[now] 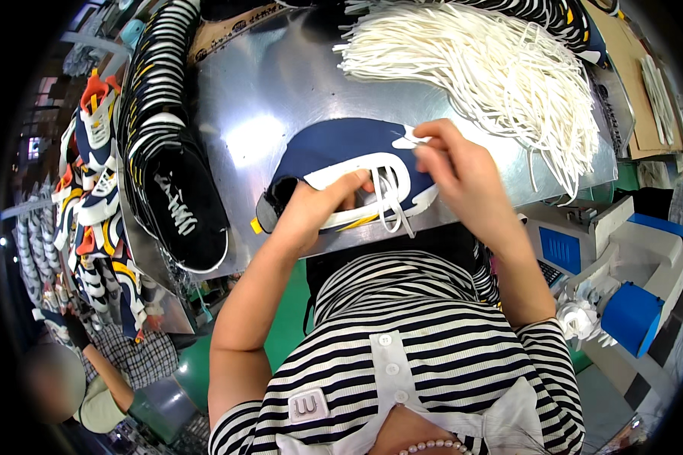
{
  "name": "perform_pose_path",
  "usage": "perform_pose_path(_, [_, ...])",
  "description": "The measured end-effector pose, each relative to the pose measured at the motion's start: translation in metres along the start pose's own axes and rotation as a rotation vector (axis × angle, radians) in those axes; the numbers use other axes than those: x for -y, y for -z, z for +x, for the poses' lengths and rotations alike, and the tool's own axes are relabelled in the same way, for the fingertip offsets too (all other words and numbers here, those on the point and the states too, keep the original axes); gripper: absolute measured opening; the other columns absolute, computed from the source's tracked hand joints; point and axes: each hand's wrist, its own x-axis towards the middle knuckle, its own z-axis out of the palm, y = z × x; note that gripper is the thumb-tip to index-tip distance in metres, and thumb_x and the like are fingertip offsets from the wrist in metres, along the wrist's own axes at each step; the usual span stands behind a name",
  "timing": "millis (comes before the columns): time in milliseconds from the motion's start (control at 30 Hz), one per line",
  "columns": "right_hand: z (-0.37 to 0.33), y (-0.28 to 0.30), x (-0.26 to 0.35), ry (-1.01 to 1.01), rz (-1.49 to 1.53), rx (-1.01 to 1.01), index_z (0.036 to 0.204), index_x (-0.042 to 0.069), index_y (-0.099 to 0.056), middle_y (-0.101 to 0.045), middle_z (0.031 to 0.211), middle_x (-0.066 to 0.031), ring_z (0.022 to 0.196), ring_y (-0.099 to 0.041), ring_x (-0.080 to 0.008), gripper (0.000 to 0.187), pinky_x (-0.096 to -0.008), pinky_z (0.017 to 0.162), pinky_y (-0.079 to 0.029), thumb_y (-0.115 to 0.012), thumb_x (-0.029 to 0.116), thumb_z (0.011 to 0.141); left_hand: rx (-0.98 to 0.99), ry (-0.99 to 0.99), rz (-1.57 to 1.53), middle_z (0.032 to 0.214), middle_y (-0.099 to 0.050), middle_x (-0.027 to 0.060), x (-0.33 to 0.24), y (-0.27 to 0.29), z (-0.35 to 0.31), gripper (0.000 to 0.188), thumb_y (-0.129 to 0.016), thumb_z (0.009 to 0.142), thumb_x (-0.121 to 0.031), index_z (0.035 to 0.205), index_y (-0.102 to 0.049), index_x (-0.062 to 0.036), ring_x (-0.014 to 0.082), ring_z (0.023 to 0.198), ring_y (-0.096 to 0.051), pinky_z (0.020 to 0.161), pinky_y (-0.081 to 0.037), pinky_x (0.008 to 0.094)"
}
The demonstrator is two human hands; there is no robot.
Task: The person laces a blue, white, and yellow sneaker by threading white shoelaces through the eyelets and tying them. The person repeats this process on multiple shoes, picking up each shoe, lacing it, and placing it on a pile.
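Note:
A navy shoe upper point(341, 144) with a white eyelet band and yellow accents lies on the metal table, close to its front edge. My left hand point(319, 201) grips the band, its fingertips reaching into the opening. A white shoelace point(389, 201) runs through part of the eyelets, and its loose loop and end hang toward me. Over the upper's right end, my right hand point(459, 167) has thumb and forefinger pinched together beside a white patch. Whatever lies between those fingertips is too small to make out.
A big heap of white laces point(470, 68) covers the table's far right. Nested black-and-white uppers point(178, 189) line the left side. A blue-and-grey machine point(622, 265) stands at the right. Colourful shoes point(95, 189) hang at far left, near another person's arm point(106, 371).

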Motion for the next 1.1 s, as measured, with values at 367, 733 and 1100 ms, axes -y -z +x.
perform_pose_path(367, [0.007,-0.050,-0.037,0.141,-0.255,-0.266,0.103,0.007,-0.060,-0.068,0.085,-0.0108,0.070,-0.066,-0.0285,0.013,-0.0366,0.062,-0.052,-0.060,0.016,0.094,-0.087,0.013,0.064,0.084,-0.064,-0.0004,0.001,-0.009,0.012,0.016,-0.074,0.085,-0.014,0.097,-0.069,-0.0043,0.0088,0.072,-0.055,0.064,-0.044,0.0263])
perform_pose_path(733, [0.017,-0.060,-0.037,0.023,-0.320,-0.326,0.106,0.006,-0.059,-0.069,0.093,-0.0135,0.078,-0.067,-0.0335,0.017,-0.0417,0.068,-0.053,-0.058,0.020,0.096,-0.140,-0.592,-0.271,0.091,-0.061,0.0060,-0.041,0.044,-0.100,0.015,-0.062,0.085,0.001,0.099,-0.064,-0.0038,0.0175,0.084,-0.060,0.078,-0.052,0.0310])
perform_pose_path(1100, [-0.043,-0.036,-0.005,-0.004,0.173,-0.036,0.114,0.006,-0.057,-0.069,0.084,-0.0143,0.072,-0.068,-0.0287,0.020,-0.0357,0.064,-0.051,-0.059,0.012,0.095,-0.408,-0.571,0.987,0.087,-0.061,0.0092,0.026,-0.016,-0.034,0.025,-0.080,0.072,-0.015,0.082,-0.059,-0.0048,0.0277,0.076,-0.057,0.071,-0.040,0.0376])
